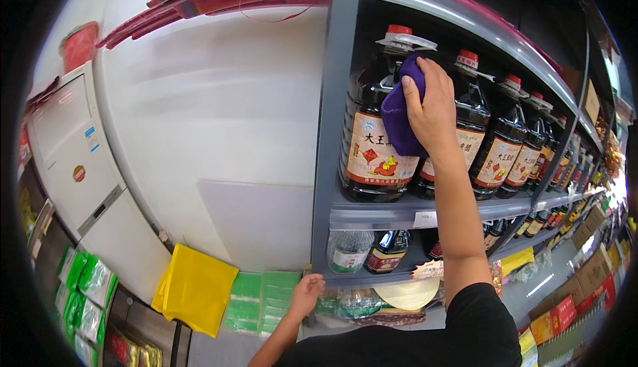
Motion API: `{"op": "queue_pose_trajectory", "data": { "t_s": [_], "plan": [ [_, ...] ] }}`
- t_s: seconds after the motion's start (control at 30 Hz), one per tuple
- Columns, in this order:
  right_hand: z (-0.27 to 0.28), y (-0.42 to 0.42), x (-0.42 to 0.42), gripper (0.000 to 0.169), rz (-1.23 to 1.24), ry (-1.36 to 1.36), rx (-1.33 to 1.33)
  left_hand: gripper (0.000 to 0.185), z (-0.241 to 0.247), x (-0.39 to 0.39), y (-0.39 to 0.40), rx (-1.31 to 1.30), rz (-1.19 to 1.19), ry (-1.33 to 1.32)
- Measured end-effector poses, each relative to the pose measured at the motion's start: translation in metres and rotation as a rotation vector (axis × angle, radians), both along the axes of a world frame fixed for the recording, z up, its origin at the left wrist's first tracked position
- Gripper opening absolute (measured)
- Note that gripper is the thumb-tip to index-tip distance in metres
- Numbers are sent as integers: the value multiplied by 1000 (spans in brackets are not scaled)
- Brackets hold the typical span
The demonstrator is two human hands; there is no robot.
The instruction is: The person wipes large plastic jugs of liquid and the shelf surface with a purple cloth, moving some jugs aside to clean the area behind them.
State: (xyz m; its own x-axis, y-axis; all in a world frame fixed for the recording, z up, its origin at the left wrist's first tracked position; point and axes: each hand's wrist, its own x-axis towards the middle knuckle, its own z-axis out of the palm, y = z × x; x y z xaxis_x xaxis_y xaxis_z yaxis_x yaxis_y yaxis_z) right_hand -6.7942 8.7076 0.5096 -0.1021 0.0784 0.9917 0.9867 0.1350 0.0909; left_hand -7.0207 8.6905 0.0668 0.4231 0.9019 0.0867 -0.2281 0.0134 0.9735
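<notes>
My right hand (432,103) holds a purple cloth (398,113) against the right side of a large dark plastic jug (376,143) with a red cap and a white handle. That jug stands first in a row on the upper metal shelf (379,213). Just to the right of the hand is a second jug (471,113) of the same kind. My left hand (310,287) hangs low beside the shelf's left end, fingers loosely curled, with nothing visible in it. Whether it touches the lower shelf edge I cannot tell.
More jugs (501,153) continue to the right. Smaller bottles (388,251) stand on the shelf below, above a straw hat (408,293). A yellow bag (197,287) and green packs (244,297) lie at lower left. A white fridge (82,143) is at far left.
</notes>
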Motion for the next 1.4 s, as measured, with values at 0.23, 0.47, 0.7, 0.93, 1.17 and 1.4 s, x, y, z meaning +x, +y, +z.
{"op": "queue_pose_trajectory", "data": {
  "t_s": [0.23, 0.47, 0.7, 0.93, 1.17, 1.4],
  "plan": [
    [19, 8, -52, 42, -87, -474, -149, 20, -6, -26, 20, 30, -126, 81],
    [62, 23, -61, 25, -213, -545, -687, 21, -5, -17, 15, 22, -192, 51],
    [-28, 10, -58, 33, -191, -805, -171, 22, -14, -17, 12, 22, -228, 39],
    [-96, -19, -23, 34, 95, -903, -459, 20, -1, -22, 3, 7, -225, 112],
    [3, 7, 13, 33, 251, 152, -42, 20, -20, -21, -7, -53, -193, 84],
    [75, 35, 58, 38, 219, 525, -596, 22, -10, -14, -11, -69, -188, 78]
  ]
}}
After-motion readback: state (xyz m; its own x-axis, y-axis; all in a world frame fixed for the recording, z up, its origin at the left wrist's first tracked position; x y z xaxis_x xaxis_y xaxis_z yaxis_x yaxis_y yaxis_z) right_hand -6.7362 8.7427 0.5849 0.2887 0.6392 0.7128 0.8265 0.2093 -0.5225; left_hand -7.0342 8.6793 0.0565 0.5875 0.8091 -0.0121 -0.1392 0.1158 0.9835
